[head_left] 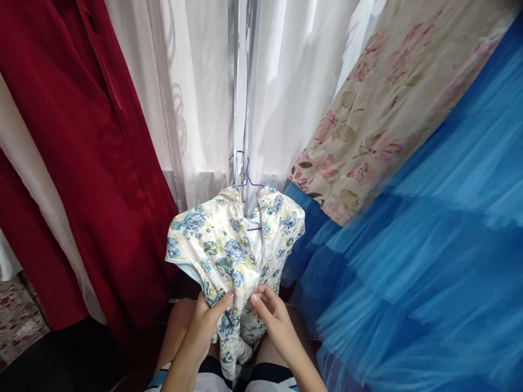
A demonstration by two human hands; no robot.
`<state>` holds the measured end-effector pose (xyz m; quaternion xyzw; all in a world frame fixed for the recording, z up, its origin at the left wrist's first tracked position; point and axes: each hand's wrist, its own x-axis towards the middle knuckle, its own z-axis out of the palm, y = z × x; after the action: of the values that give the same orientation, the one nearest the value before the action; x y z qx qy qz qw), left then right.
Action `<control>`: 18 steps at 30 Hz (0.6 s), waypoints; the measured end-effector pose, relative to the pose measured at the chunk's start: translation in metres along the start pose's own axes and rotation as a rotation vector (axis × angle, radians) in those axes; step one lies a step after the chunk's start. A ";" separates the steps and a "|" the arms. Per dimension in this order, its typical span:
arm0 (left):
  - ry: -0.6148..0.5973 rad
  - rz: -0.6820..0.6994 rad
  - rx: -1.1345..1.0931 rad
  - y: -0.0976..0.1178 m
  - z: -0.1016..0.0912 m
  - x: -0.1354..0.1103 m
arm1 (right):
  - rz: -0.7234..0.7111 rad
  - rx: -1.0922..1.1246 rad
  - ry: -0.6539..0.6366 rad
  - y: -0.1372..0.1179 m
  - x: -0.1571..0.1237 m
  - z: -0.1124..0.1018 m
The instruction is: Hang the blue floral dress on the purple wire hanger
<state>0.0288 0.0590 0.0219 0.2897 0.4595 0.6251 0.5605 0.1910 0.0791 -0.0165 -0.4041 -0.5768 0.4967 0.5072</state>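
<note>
A white short-sleeved dress or blouse with blue roses (232, 250) hangs in front of me on a purple hanger (248, 173). The garment's front is parted at the neck, and its lower part drops between my knees. My left hand (207, 318) is closed on the cloth at the left side, thumb on top and fingers behind the fabric. My right hand (272, 310) pinches the front edge of the garment between thumb and fingers, right of the left hand. Whatever small fastening may lie under the right fingertips is hidden.
A metal pole (241, 81) stands behind the hanger, before white curtains (286, 98). Dark red cloth (110, 218) hangs at left. On the right are a beige floral garment (351, 147) and a blue tulle skirt (408, 272). A dark round surface (61, 359) is at lower left.
</note>
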 end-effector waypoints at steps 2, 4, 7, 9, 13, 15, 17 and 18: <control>-0.026 -0.008 -0.014 -0.002 0.000 -0.001 | 0.008 0.000 -0.009 0.000 -0.001 -0.001; -0.082 -0.011 -0.020 -0.005 -0.002 0.000 | 0.019 0.025 -0.012 0.005 0.000 0.002; -0.144 -0.012 -0.018 -0.008 -0.006 0.002 | 0.048 0.096 -0.007 0.018 0.000 0.011; -0.140 -0.020 -0.018 -0.009 -0.007 0.003 | 0.054 0.126 0.007 0.023 0.000 0.016; -0.096 -0.054 -0.020 -0.006 -0.004 0.000 | 0.017 0.118 0.015 0.014 -0.003 0.018; -0.088 -0.069 -0.041 -0.005 -0.001 -0.002 | 0.013 0.126 0.022 0.004 -0.004 0.016; -0.080 -0.081 -0.061 -0.007 0.000 -0.003 | 0.016 0.133 0.045 -0.002 -0.005 0.012; -0.066 -0.089 -0.068 -0.010 0.000 -0.002 | 0.020 0.130 0.054 -0.002 -0.004 0.010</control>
<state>0.0337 0.0563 0.0135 0.2703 0.4316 0.6050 0.6120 0.1822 0.0730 -0.0150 -0.3892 -0.5252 0.5271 0.5429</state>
